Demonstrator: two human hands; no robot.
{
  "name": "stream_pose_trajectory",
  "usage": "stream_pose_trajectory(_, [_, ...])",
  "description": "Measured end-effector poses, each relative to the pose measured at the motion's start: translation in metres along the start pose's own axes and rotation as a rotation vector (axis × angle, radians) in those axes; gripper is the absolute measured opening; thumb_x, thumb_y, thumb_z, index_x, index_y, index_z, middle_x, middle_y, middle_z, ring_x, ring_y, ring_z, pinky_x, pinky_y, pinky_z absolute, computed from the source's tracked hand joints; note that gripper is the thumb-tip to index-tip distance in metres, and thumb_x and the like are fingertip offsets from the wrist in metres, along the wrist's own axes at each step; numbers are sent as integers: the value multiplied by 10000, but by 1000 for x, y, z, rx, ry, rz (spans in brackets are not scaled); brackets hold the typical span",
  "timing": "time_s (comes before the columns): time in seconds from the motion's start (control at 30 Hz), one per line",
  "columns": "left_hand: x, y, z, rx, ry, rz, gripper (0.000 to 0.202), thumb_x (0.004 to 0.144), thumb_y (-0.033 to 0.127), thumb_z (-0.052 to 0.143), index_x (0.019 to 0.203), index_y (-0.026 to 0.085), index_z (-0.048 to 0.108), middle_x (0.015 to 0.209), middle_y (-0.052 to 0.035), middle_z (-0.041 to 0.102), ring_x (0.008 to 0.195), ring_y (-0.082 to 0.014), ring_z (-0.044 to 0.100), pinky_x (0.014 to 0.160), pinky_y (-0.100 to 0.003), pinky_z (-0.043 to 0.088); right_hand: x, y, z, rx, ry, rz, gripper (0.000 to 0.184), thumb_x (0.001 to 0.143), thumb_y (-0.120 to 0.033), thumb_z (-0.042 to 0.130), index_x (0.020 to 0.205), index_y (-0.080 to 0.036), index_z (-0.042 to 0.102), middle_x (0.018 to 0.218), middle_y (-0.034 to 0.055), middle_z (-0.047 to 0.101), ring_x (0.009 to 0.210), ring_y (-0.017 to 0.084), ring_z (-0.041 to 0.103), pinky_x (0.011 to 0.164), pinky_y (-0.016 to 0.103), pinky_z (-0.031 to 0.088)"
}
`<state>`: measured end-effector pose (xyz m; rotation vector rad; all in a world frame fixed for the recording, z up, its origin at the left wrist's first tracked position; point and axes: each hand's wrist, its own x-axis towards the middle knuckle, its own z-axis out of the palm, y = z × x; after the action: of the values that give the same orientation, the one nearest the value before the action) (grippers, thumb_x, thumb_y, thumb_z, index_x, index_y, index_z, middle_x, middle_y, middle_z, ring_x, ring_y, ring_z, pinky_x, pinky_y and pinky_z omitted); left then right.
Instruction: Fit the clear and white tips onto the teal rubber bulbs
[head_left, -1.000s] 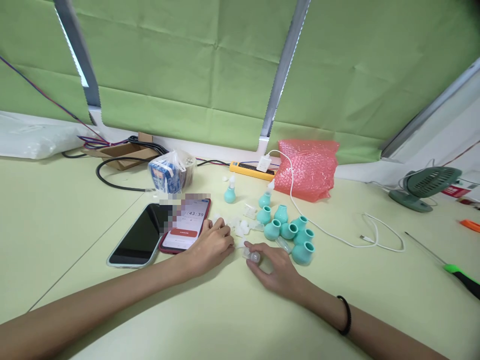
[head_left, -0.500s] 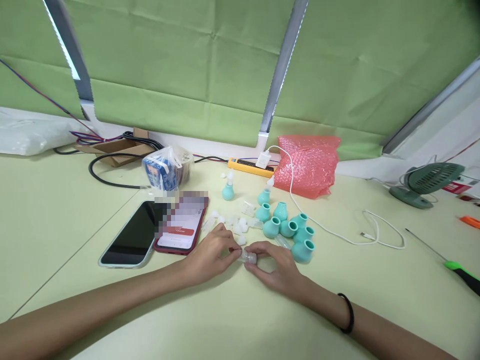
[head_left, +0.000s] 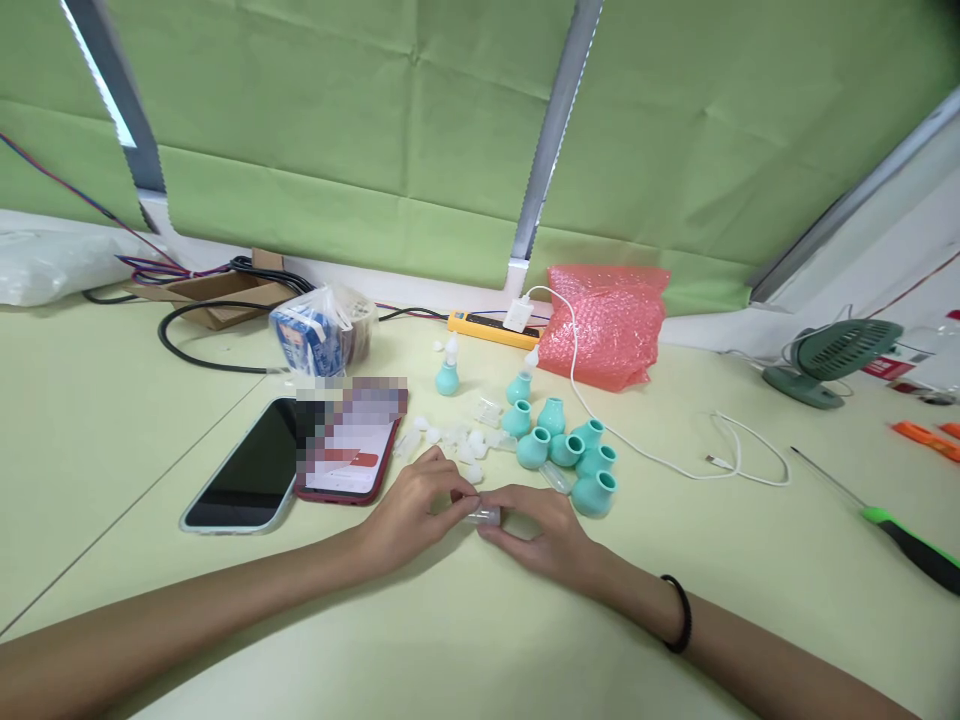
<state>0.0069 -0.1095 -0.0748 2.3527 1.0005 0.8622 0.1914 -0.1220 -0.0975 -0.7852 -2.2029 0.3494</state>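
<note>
Between my hands is a small clear plastic tube [head_left: 486, 516], lying roughly sideways just above or on the table. The thumb and fingers of my left hand [head_left: 420, 502] pinch its left end. My right hand [head_left: 551, 527] grips the right part with thumb and forefinger. Just beyond my fingers lie loose white and clear plastic pieces [head_left: 472, 445]. Right of them stand several open teal rubber bulbs [head_left: 533, 448], with a clear tube [head_left: 556, 477] among them. Farther back, two teal bulbs [head_left: 447, 377] carry white nozzle tips.
Two phones [head_left: 240, 470] lie left of my hands. Behind are a bagged blue package [head_left: 319, 335], a yellow power strip [head_left: 487, 330] and a pink bubble-wrap bag [head_left: 604, 325]. A white cable [head_left: 660, 462], a screwdriver [head_left: 900, 535] and a green fan [head_left: 840, 355] are on the right.
The view has shifted slightly, so the things on the table appear a little farther left. Both hands keep hold of the clear tube, and my right fingers now sit closer to my left ones.
</note>
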Motion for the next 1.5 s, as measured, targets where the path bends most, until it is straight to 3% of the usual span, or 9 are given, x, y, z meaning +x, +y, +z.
stream_pose_trajectory(0.23, [-9,-7,7,366,77,410,216,755,100,412,852,78,603,677,-99,538,680,-193,397,566,-311,367,1,4,1,-41,31,-50,161,744,-222,572,898,-182,548,705,32,627,633,142,573,576,253,476])
stream_pose_trajectory(0.3, [-11,-9,9,428,118,469,205,737,88,422,836,66,600,669,-102,534,669,-195,386,545,-313,359,3,5,2,-38,39,-80,147,743,-206,575,883,-166,556,677,37,615,616,141,555,560,254,469])
stream_pose_trajectory(0.5, [-8,-13,10,353,154,421,203,715,75,448,868,91,582,702,-89,523,692,-186,388,574,-313,384,4,3,3,-11,49,-111,145,741,-171,573,883,-160,548,685,47,617,633,147,549,574,267,471])
stream_pose_trajectory(0.87, [-8,-13,9,350,94,496,225,699,29,406,837,51,582,660,-101,521,639,-173,368,560,-314,391,2,5,4,-24,-19,-78,164,755,-149,547,915,-168,518,755,50,606,712,155,545,632,286,477])
stream_pose_trajectory(0.97, [-8,-12,8,313,122,416,204,700,85,438,845,73,583,682,-93,523,667,-181,389,580,-320,399,1,7,5,-58,35,-90,262,740,-155,572,993,-155,503,779,63,613,735,165,556,644,295,488])
stream_pose_trajectory(1.17, [-8,-10,8,363,139,294,184,715,276,511,745,114,594,720,-97,526,710,-206,419,587,-343,401,4,6,5,-16,59,-200,245,720,-61,579,938,-166,544,810,61,637,754,164,560,674,312,492])
stream_pose_trajectory(1.37, [-6,-15,9,265,207,416,128,737,220,543,802,109,552,691,-64,572,683,-169,426,598,-318,428,5,2,2,39,130,-155,304,690,-57,598,956,-199,554,825,50,643,775,167,578,672,313,495])
stream_pose_trajectory(1.5, [-5,-17,11,157,278,486,126,721,158,567,830,118,518,645,-41,569,654,-148,443,548,-273,446,6,-1,-5,98,80,-46,305,685,-159,622,981,-178,550,884,74,647,802,178,597,693,298,491])
